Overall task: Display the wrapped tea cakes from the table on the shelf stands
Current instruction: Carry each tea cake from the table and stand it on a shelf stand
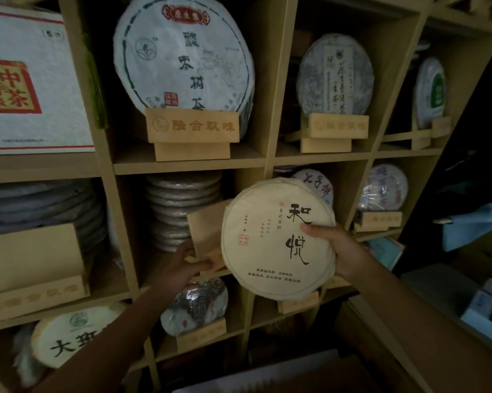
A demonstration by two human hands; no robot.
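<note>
Tea cake (279, 239), round, cream paper-wrapped, gripped by right hand (335, 251), left hand (182, 268) grasping wooden stand (208, 236)

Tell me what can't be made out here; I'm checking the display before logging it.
- Stand base, head view: hidden by the left hand and the beige cake.
- Right hand fingers: behind that cake.
- Cake behind it: mostly covered.
- Small print on the beige cake: too small.
- Bottom-left cake: dim, arm cuts its label.
</note>
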